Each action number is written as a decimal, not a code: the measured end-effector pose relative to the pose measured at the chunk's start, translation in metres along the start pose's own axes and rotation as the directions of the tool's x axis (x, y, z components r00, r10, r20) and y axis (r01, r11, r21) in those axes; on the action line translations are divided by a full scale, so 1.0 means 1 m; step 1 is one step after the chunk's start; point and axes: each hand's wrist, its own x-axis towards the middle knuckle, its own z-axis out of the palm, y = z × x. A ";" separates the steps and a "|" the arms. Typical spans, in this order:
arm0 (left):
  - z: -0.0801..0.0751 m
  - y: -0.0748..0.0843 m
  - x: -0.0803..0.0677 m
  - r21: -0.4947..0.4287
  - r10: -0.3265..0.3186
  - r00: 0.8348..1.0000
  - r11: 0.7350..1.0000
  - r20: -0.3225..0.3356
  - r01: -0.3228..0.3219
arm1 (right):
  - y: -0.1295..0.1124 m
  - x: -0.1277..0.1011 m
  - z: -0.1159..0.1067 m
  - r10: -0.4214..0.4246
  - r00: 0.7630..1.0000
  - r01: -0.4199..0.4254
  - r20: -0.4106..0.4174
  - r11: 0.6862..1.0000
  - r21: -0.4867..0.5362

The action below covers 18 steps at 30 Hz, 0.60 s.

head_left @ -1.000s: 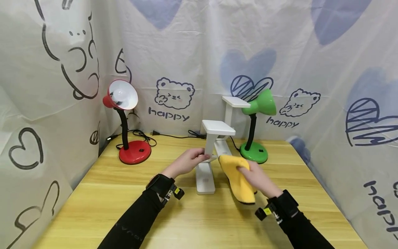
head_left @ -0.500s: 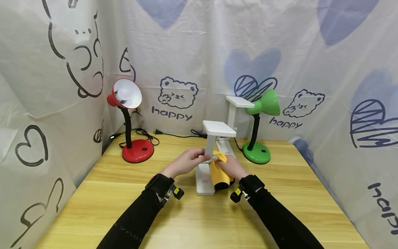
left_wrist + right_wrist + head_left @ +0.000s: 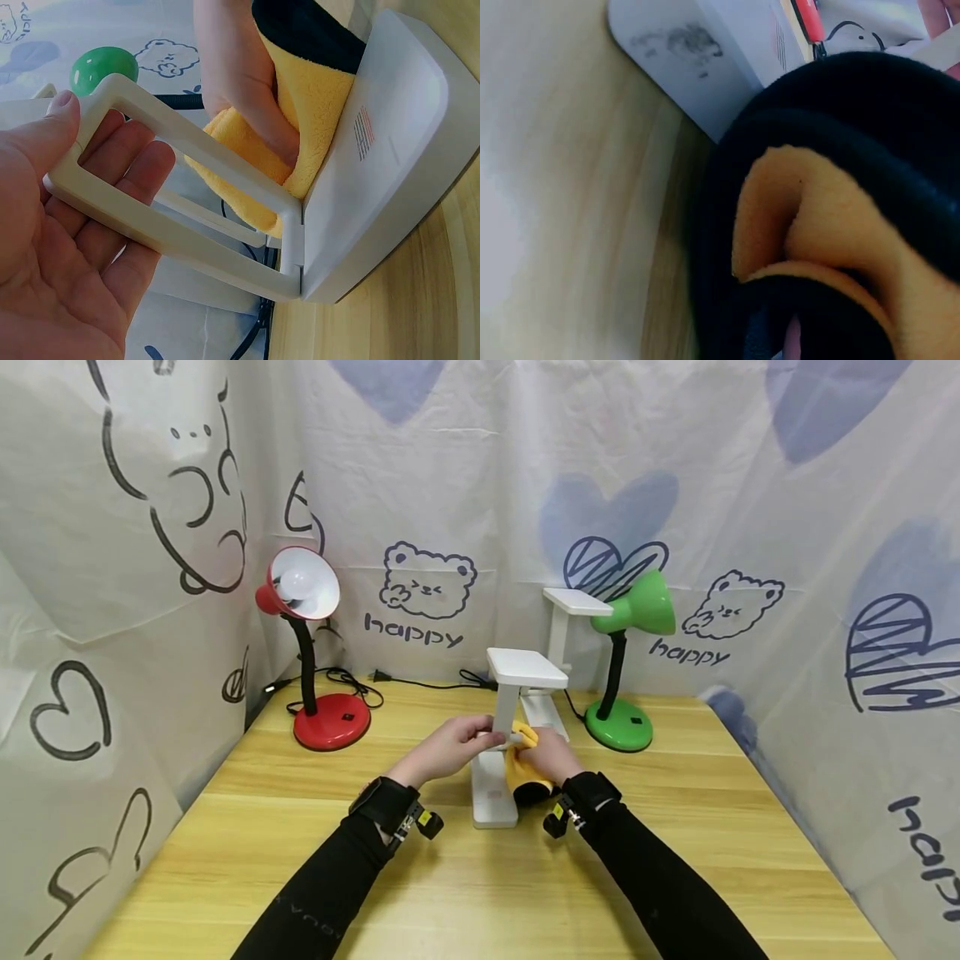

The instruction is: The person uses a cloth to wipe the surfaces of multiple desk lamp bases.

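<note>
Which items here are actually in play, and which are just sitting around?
In play:
left hand, holding the stem of the front white lamp
right hand, pressing the yellow cloth against that lamp

Sitting around:
red lamp
green lamp
rear white lamp
black cords

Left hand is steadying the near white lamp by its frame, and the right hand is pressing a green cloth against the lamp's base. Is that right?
Not quite: the cloth is yellow, with a dark backing, not green. The head view and the left wrist view both show it. The rest holds: the left hand holds the near white lamp by its frame, and the right hand presses the cloth against the lamp's base.
</note>
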 end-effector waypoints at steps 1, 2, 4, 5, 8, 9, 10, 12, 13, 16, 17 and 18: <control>0.000 0.000 0.000 0.005 0.003 1.000 1.000 0.001 -0.003 | 0.000 0.001 0.000 0.001 1.000 -0.001 0.012 1.000 0.001; 0.000 0.000 0.000 0.008 0.006 1.000 1.000 0.004 -0.006 | 0.000 0.001 0.000 0.005 1.000 -0.005 0.029 1.000 0.014; 0.000 0.000 0.001 0.013 0.009 1.000 1.000 0.007 -0.009 | 0.003 0.001 0.000 0.021 0.998 -0.024 0.057 0.998 0.052; 0.001 0.001 0.001 0.014 0.013 1.000 1.000 0.009 -0.013 | 0.005 0.001 0.000 0.035 0.997 -0.041 0.067 0.996 0.078; 0.002 0.003 0.001 0.015 0.013 1.000 1.000 0.015 -0.014 | 0.009 -0.005 -0.001 0.082 0.992 -0.097 0.092 0.981 0.169; 0.002 0.003 0.001 0.015 0.013 1.000 1.000 0.016 -0.013 | 0.010 -0.008 -0.002 0.094 0.990 -0.112 0.101 0.975 0.191; 0.002 0.003 0.001 0.017 0.014 1.000 1.000 0.016 -0.014 | 0.010 -0.012 -0.003 0.106 0.988 -0.127 0.110 0.971 0.205; 0.002 0.003 0.001 0.020 0.013 1.000 1.000 0.014 -0.013 | 0.011 -0.022 -0.005 0.110 0.985 -0.139 0.136 0.963 0.230; 0.001 0.002 0.001 0.021 0.013 1.000 1.000 0.013 -0.013 | 0.011 -0.027 -0.006 0.110 0.983 -0.142 0.146 0.963 0.228; 0.000 0.001 0.000 0.023 0.014 1.000 1.000 0.005 -0.014 | 0.012 -0.044 -0.008 0.101 0.978 -0.142 0.182 0.963 0.229; 0.000 0.000 0.000 0.025 0.012 1.000 1.000 0.002 -0.012 | 0.012 -0.050 -0.008 0.095 0.976 -0.140 0.197 0.963 0.229; -0.001 -0.001 0.000 0.028 0.011 1.000 1.000 -0.001 -0.011 | 0.012 -0.056 -0.009 0.089 0.975 -0.135 0.204 0.965 0.223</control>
